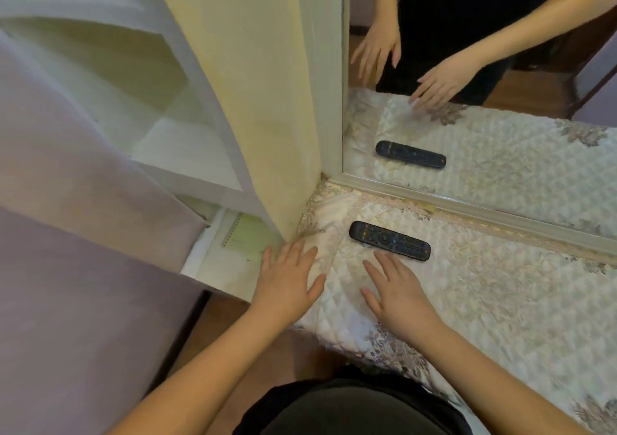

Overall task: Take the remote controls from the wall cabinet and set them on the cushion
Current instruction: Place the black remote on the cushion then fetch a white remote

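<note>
**One remote on the quilted cushion, both hands open and empty**

A pale curtain (253,77) hangs down the middle of the view, falling to the near-left corner of the cushion (500,301). The cushion is a long quilted pad, cream with faded floral patches and a lace trim along its far edge, and it runs along the foot of a framed mirror (500,67) that repeats the cushion, the remote and the person's arms. Left of the curtain stands a white cabinet (187,154) with open shelves; on its lowest ledge lies a spiral-bound notebook (247,234) with a greenish cover.

The black remote control (389,240) lies flat on the cushion near the curtain corner, buttons up, long axis roughly parallel to the mirror frame. Coloured buttons sit at its left end and a round pad beside them; any brand mark or button lettering is too small to read.

The left hand (287,284) has its fingers spread straight, palm down, over the cushion's corner edge and grasps nothing. The right hand (397,297) is likewise flat and splayed, holding nothing, its fingertips just short of the remote, possibly brushing its near edge.
</note>
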Motion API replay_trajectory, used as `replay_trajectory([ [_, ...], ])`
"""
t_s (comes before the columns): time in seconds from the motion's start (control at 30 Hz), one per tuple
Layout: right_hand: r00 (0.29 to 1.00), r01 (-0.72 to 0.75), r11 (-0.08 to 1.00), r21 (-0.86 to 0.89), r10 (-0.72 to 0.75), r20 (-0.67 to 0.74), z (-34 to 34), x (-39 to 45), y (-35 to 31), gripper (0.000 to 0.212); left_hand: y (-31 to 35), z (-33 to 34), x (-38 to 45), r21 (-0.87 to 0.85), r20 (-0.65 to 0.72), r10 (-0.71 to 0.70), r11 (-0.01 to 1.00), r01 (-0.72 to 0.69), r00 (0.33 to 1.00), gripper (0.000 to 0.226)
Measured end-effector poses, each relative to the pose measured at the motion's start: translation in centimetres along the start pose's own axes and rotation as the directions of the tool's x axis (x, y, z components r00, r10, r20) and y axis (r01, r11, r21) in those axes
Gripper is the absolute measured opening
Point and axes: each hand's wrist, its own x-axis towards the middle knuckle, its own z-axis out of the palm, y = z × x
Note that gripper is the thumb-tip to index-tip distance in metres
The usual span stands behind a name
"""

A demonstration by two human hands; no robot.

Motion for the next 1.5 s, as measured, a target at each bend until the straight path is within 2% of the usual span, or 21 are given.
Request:
replay_trajectory([
  [0.17, 0.983, 0.186, 0.979, -0.084, -0.184, 0.023, 0.8, 0.4, -4.4, 0.072, -1.9, 0.3, -4.5, -0.038, 0.028, -0.080, 0.996, 0.081, 0.996, 0.066],
  [0.27, 0.957, 0.291, 0.949, -0.120, -0.288, 0.044, 1.3, 1.1, -7.9, 0.057, -4.1, 1.0, -8.3, -0.053, 0.025, -0.101, 0.993, 0.102, 0.995, 0.063],
  [0.47, 0.897, 0.442, 0.877, -0.189, -0.436, 0.072, 3.8, -0.2, -17.9, 0.057, -10.3, 2.2, -17.5, -0.074, -0.086, -0.256, 0.965, 0.250, 0.963, 0.062],
  [0.63, 0.828, 0.558, 0.796, -0.234, -0.551, 0.100, 6.7, -3.2, -27.2, 0.055, -15.2, 3.4, -26.4, -0.117, -0.085, -0.422, 0.904, 0.412, 0.903, 0.065],
  [0.77, 0.736, 0.669, 0.691, -0.274, -0.668, 0.114, 8.6, -5.3, -33.8, 0.050, -18.8, 3.9, -33.5, -0.175, -0.096, -0.586, 0.806, 0.566, 0.805, 0.065],
  [0.93, 0.572, 0.817, 0.523, -0.244, -0.789, 0.225, 10.7, -6.9, -41.2, 0.066, -21.8, 4.7, -42.4, -0.189, -0.111, -0.774, 0.632, 0.752, 0.623, 0.065],
  [1.13, 0.353, 0.928, 0.285, -0.240, -0.876, 0.328, 13.3, -9.1, -48.1, 0.061, -20.9, 6.6, -49.5, -0.243, -0.053, -0.929, 0.368, 0.898, 0.366, 0.063],
  [1.2, 0.278, 0.953, 0.207, -0.222, -0.890, 0.360, 14.2, -9.7, -50.1, 0.062, -20.4, 7.2, -50.9, -0.276, -0.043, -0.965, 0.261, 0.925, 0.260, 0.062],
  [1.37, 0.064, 0.991, 0.004, -0.133, -0.891, 0.449, 16.3, -11.3, -54.8, 0.064, -19.6, 7.4, -54.0, -0.306, 0.016, -0.998, -0.063, 0.950, -0.061, 0.062],
  [1.5, -0.122, 0.985, -0.163, -0.047, -0.873, 0.473, 17.0, -12.6, -58.8, 0.059, -18.4, 6.6, -56.5, -0.264, 0.057, -0.965, -0.262, 0.928, -0.257, 0.066],
])
